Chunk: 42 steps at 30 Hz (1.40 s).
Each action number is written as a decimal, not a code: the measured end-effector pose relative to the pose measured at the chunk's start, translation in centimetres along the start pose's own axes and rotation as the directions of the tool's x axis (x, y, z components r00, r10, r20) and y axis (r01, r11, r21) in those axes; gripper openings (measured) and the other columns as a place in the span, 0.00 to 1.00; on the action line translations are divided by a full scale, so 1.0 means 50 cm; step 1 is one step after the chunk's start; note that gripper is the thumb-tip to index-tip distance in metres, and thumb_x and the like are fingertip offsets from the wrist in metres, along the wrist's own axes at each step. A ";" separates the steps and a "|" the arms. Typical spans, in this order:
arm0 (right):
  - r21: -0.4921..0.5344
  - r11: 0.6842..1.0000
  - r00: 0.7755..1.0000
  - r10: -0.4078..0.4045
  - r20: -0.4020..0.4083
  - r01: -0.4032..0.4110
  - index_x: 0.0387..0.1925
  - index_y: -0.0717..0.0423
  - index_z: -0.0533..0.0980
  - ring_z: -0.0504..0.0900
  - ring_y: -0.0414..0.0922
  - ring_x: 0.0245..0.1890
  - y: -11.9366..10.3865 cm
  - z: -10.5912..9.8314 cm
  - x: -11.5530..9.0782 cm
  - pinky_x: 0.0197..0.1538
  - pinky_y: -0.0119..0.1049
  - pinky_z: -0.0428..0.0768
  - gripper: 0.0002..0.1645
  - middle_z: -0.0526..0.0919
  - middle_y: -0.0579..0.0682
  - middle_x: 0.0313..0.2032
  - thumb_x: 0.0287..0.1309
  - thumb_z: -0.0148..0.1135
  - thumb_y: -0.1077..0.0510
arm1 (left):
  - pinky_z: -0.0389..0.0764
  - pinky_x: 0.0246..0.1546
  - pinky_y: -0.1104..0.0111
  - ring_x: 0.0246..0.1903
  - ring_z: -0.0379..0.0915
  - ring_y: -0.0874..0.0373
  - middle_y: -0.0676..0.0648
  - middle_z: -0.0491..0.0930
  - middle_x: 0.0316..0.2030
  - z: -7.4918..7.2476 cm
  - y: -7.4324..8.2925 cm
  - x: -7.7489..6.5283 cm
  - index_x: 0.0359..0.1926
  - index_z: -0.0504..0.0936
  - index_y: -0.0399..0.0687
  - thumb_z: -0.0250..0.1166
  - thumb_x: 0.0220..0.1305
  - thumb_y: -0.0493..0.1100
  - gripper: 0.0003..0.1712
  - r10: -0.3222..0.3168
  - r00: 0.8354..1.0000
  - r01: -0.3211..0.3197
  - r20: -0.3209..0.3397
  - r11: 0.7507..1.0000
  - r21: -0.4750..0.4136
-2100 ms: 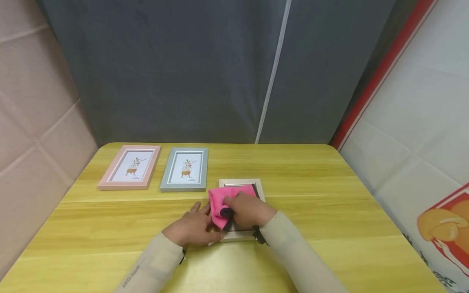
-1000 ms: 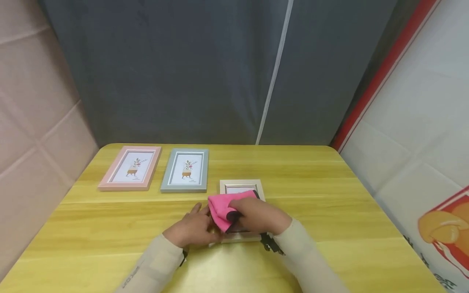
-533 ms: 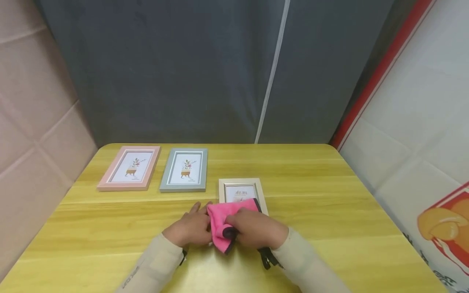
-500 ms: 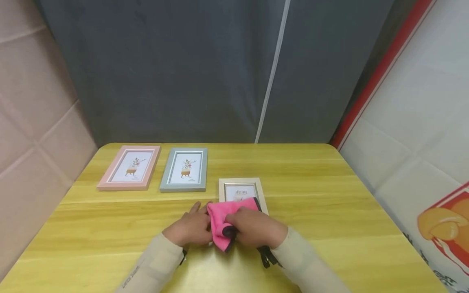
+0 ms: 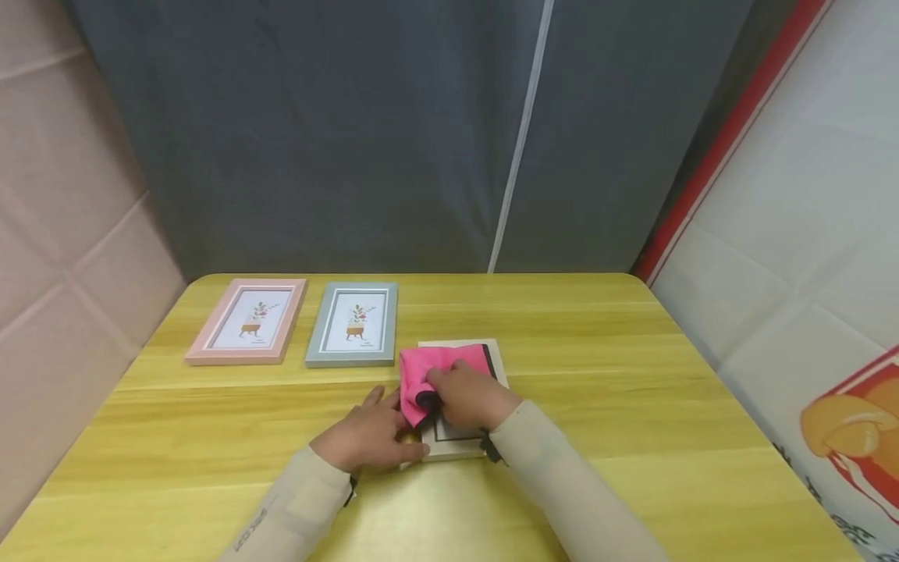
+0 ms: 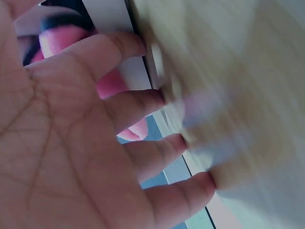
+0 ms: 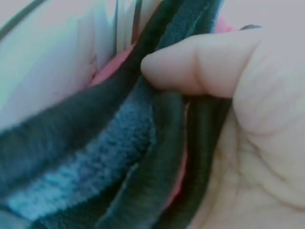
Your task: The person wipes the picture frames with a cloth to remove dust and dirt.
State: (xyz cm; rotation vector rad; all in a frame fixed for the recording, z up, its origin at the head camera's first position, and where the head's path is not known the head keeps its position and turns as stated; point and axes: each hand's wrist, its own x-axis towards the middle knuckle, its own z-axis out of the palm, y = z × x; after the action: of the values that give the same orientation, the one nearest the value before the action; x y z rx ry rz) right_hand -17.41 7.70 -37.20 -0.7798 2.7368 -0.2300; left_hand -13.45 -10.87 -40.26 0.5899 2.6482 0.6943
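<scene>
A cream picture frame [image 5: 456, 450] lies on the wooden table, partly covered by a folded pink cloth [image 5: 441, 359] with black edging. My right hand [image 5: 472, 396] pinches the cloth in a bunch and presses it over the upper part of the frame. In the right wrist view the thumb bears on folds of the dark-edged cloth [image 7: 95, 157]. My left hand [image 5: 368, 437] rests at the frame's lower left, fingers spread along its side and thumb near the bottom corner. The left wrist view shows those fingers [image 6: 138, 107] apart and only slightly bent.
A pink picture frame [image 5: 286, 328] and a grey-blue picture frame [image 5: 389, 324] lie side by side at the table's back left. A dark grey curtain [image 5: 316, 140] hangs behind the table [image 5: 597, 375]. Pale walls stand at both sides.
My right hand moves the cloth down the cream frame, baring its printed top, then back up so the lower part shows now. My left hand stays in place.
</scene>
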 end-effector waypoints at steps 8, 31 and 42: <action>0.013 0.997 0.997 0.080 -0.002 -0.080 0.60 0.51 0.72 0.71 0.46 0.44 0.000 0.005 0.029 0.48 0.40 0.79 0.19 0.80 0.49 0.49 0.69 0.55 0.58 | 0.55 0.64 0.33 0.70 0.43 0.25 0.36 0.60 0.72 0.002 -0.001 0.002 0.58 0.82 0.43 0.67 0.59 0.65 0.37 -0.015 1.000 0.014 0.015 0.998 0.058; 0.115 0.993 0.985 0.009 -0.175 0.012 0.39 0.48 0.77 0.79 0.44 0.37 0.044 0.009 0.048 0.49 0.43 0.79 0.12 0.81 0.46 0.33 0.55 0.62 0.66 | 0.55 0.63 0.33 0.69 0.43 0.22 0.33 0.56 0.73 -0.002 0.002 0.000 0.68 0.74 0.49 0.65 0.60 0.65 0.40 0.004 1.000 -0.006 0.021 0.997 0.082; 0.123 0.981 0.951 -0.107 -0.289 0.148 0.36 0.48 0.77 0.75 0.41 0.32 0.064 -0.018 -0.003 0.44 0.38 0.78 0.14 0.79 0.41 0.30 0.52 0.63 0.70 | 0.58 0.59 0.29 0.69 0.45 0.24 0.35 0.55 0.74 -0.007 0.005 0.001 0.68 0.73 0.45 0.63 0.62 0.65 0.41 0.010 1.000 -0.011 0.014 0.995 0.101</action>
State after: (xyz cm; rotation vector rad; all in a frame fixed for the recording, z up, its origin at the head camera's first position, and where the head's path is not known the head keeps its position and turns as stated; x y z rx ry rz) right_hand -19.15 10.55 -37.07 -0.9500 2.8892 -0.6029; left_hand -13.56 -10.78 -39.84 0.6341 2.6818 0.5596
